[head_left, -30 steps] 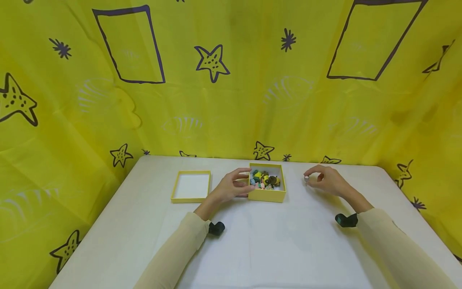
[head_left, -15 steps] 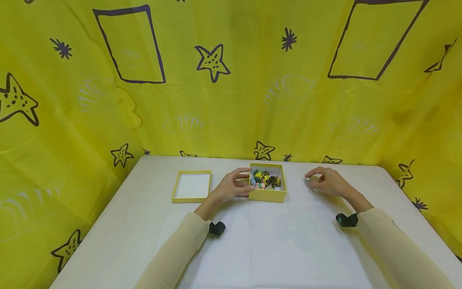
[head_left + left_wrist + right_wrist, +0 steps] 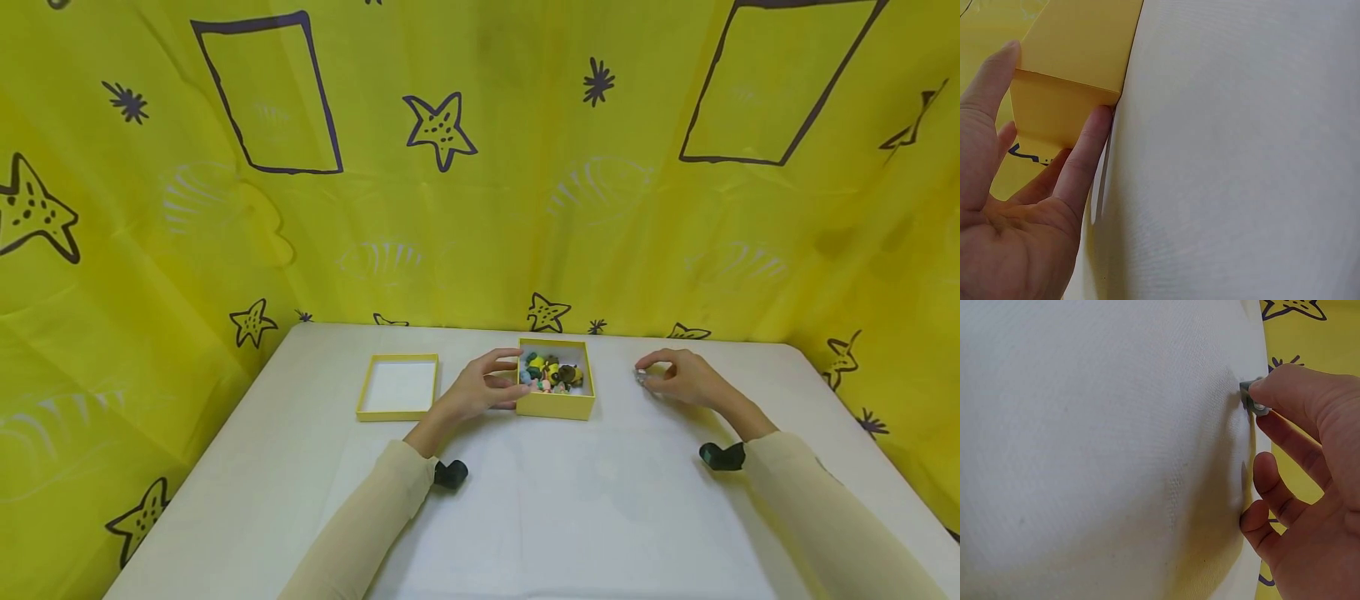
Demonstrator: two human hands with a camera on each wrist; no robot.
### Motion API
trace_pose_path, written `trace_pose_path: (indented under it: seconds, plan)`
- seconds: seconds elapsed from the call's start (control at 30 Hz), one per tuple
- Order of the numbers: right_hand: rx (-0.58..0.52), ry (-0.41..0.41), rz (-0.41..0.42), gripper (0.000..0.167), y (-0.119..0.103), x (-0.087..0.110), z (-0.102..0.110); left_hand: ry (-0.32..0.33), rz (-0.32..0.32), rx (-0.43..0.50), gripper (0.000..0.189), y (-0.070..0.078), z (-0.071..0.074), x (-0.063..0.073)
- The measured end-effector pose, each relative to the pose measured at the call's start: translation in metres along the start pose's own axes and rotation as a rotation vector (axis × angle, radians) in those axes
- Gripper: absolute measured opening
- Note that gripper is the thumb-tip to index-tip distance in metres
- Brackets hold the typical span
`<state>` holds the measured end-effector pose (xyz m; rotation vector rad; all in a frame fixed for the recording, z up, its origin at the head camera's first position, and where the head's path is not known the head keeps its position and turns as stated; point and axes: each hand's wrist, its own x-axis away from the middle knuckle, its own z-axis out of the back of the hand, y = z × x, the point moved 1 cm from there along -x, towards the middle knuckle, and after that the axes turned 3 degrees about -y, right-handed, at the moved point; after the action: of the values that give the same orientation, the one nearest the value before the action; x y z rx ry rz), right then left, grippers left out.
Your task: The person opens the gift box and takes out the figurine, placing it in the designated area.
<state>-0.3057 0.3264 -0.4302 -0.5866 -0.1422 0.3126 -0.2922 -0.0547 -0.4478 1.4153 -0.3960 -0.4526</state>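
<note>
My left hand (image 3: 472, 393) rests its spread fingers against the left wall of an open yellow box (image 3: 556, 406). In the left wrist view, the thumb and fingertips touch the edges of the box (image 3: 1079, 44). Several small figures (image 3: 553, 372), coloured yellow, brown, green and pink, lie inside, toward the front and middle. To the right of the box, my right hand (image 3: 684, 379) pinches a tiny grey-white object (image 3: 1255, 400) between thumb and index finger, right at the tabletop. Its other fingers are loosely curled, and the fingertips partly cover the small piece.
A yellow-rimmed lid (image 3: 397, 414), white inside, lies left of the box on the white table (image 3: 600, 517). Behind the table and along its sides hangs a yellow curtain (image 3: 510, 217) printed with stars and fish. Dark straps (image 3: 722, 457) circle both wrists.
My right hand has moved slightly toward me and to the right, with the tiny object lower between its fingers. My left hand, the box and the lid stay put.
</note>
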Motion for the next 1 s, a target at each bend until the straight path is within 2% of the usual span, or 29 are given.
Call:
trace_pose_path:
  seconds: [0.83, 1.0]
  plan:
    - [0.003, -0.018, -0.004, 0.032, 0.0015, 0.0002, 0.0012, 0.004, 0.003, -0.022, 0.069, 0.0012, 0.0012, 0.0001]
    - [0.0, -0.034, 0.017, 0.035, -0.0005, 0.0025, 0.0039, 0.011, 0.007, -0.034, 0.068, 0.0001, 0.0009, 0.0005]
